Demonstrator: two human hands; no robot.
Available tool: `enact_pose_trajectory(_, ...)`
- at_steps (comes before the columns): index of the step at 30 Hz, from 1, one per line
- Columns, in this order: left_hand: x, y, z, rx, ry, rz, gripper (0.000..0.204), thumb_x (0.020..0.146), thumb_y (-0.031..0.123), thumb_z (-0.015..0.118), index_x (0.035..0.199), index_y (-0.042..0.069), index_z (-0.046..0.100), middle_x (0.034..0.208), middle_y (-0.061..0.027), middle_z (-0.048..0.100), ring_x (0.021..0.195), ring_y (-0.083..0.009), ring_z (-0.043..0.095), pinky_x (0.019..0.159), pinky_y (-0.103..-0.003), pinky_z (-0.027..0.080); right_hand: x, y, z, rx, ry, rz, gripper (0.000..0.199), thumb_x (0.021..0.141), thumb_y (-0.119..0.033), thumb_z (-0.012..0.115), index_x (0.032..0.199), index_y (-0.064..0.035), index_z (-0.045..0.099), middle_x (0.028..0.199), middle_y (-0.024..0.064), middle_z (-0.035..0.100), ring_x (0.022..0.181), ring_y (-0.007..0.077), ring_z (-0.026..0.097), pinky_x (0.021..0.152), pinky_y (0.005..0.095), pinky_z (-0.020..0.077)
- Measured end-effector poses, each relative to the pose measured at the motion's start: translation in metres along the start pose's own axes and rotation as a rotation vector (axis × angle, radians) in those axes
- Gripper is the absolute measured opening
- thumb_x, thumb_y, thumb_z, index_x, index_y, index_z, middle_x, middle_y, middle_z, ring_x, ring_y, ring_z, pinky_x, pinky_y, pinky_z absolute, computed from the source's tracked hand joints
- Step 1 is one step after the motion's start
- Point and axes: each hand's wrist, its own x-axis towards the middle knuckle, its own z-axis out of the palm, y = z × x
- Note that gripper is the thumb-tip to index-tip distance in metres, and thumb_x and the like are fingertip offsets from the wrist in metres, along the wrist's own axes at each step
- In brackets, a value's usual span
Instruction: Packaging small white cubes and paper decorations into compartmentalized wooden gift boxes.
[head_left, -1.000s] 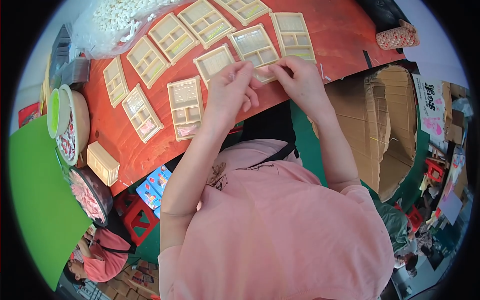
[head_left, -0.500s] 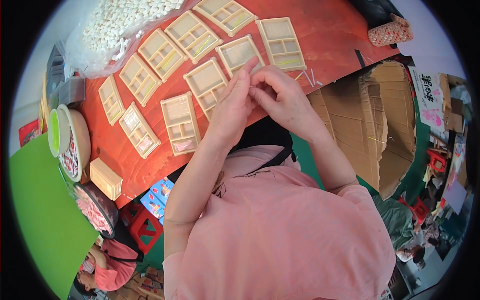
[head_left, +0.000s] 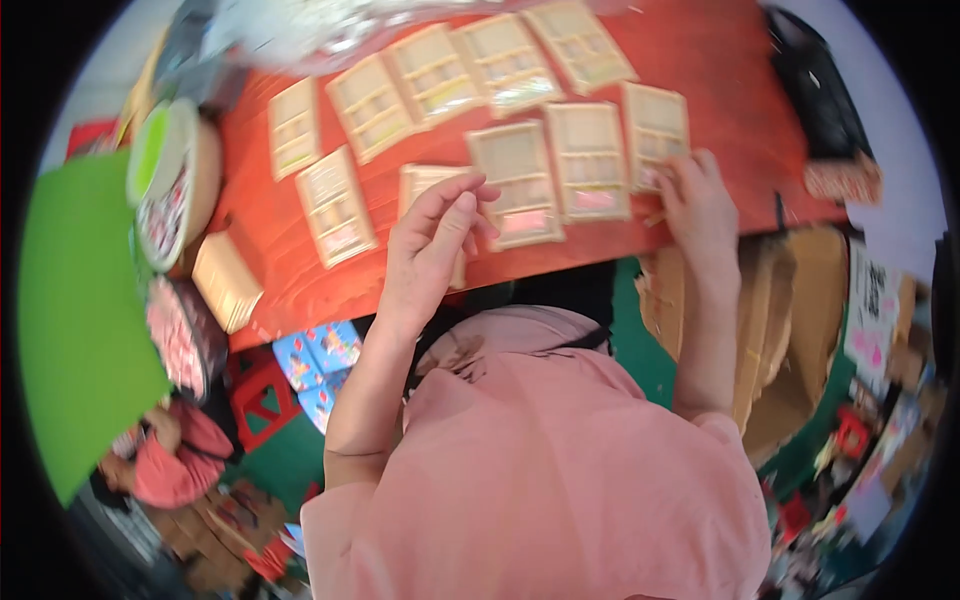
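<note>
right hand is touching the rightmost compartment tray on the red counter
its fingertips are bunching at the tray's near end, blur hiding any grip; the left hand is hovering, loosely curled, over another tray, its hold unclear. a stray knuckle could be knocking trays askew. a white sign is carrying dark writing, too blurred to read.

Compartment trays lie on the surface; from their middle, a tray stack sits at eight o'clock, a basin nine, a plastic bag ten, a carton four.
</note>
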Motion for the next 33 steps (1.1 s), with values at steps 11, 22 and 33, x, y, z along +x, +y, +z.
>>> enact_pose_trajectory(11,-0.118,0.036,-0.286,1.037,1.164,0.359,0.024,0.088,-0.005,0.056,0.104,-0.002,0.073,0.097,-0.0149,0.074,0.089,-0.0248,0.072,0.081,-0.033,0.056,0.001,-0.019,0.009,0.421,-0.036,0.089,0.018,0.105,-0.008,0.058,0.119,0.0008,0.065,0.093,0.0059,0.06,0.071,0.012,0.048,0.062,0.0279,0.0437)
enact_pose_trajectory(22,-0.149,0.013,-0.465,1.343,1.165,-0.383,0.092,0.062,0.055,0.09,0.138,0.01,0.064,0.151,-0.031,0.046,0.125,-0.04,0.059,0.103,-0.045,0.051,0.017,-0.097,0.033,0.357,-0.191,-0.404,0.015,0.102,-0.003,0.056,0.115,0.0009,0.063,0.102,0.0168,0.064,0.088,0.0305,0.063,0.079,0.0382,0.0507)
enact_pose_trajectory(33,-0.18,0.032,-0.464,0.871,1.506,-0.056,0.011,0.076,0.003,0.074,0.085,0.0,0.078,0.074,-0.013,0.074,0.067,-0.0193,0.071,0.061,-0.033,0.056,0.016,-0.148,0.036,0.33,-0.287,-0.503,0.012,0.102,-0.002,0.055,0.112,0.0003,0.061,0.097,0.0178,0.06,0.085,0.0343,0.062,0.075,0.0404,0.0509)
